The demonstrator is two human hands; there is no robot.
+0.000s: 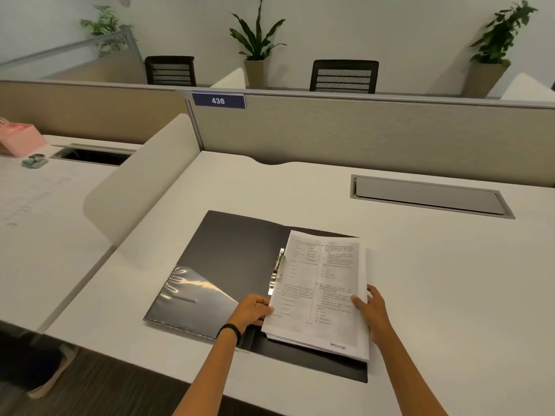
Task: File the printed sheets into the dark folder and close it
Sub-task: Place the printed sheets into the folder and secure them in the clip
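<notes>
The dark folder (237, 265) lay open and flat on the white desk (420, 265), its clear inner pocket (195, 298) on the cover left of the metal clip (279, 268). The printed sheets (322, 292) rested as a stack on the folder's half right of that clip, their left edge against it. The left hand (253, 309) pinched the stack's lower left edge, thumb on top. The right hand (371, 307) gripped the stack's right edge, thumb on the top page. A black band (229, 330) circled the left wrist.
</notes>
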